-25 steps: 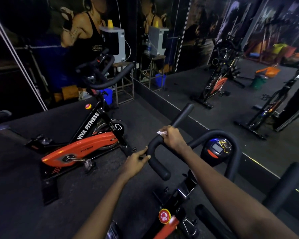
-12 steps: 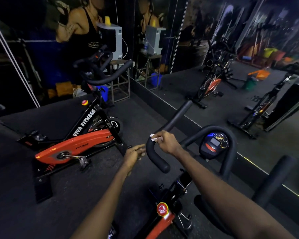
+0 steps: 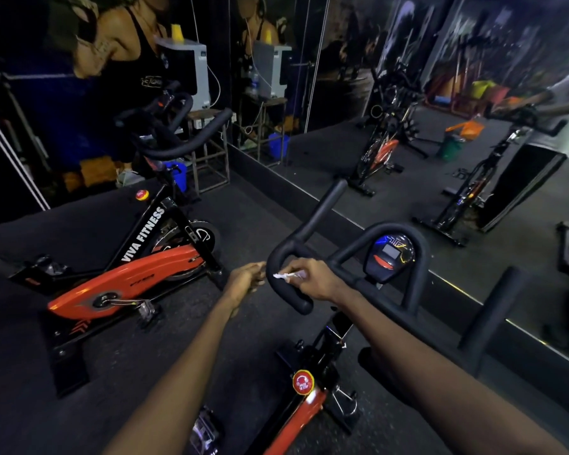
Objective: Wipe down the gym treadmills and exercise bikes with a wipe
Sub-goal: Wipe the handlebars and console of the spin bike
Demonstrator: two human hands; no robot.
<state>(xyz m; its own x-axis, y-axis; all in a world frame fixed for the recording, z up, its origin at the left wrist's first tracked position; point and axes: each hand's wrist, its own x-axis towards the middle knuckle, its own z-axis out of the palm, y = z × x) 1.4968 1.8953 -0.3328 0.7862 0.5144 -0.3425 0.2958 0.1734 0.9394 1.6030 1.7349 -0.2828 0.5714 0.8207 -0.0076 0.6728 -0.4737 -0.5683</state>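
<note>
1. Dark gym: black rubber floor (image 3: 243, 205) is bounded on the right by a wall mirror (image 3: 440, 178), in which more bikes are reflected.
2. Near bike (image 3: 293, 428), orange frame, is seen from above at bottom centre. Its black handlebar (image 3: 322, 208) curves up and away. A small console (image 3: 390, 257) is mounted inside the loop, and a red knob (image 3: 303, 382) is set on the frame below.
3. Wipe (image 3: 288, 275), white and bunched, is pinched by the right hand (image 3: 319, 280) and pressed against the left bend of the handlebar.
4. Left hand (image 3: 245, 279) is held just beside the same bend, fingers curled together. Contact with the bar, or any hold, cannot be told.
5. Second bike (image 3: 128, 280), orange and lettered VIVA FITNESS, is parked to the left, well apart from the near bike. A blue bucket (image 3: 178, 174) is seen behind it.
</note>
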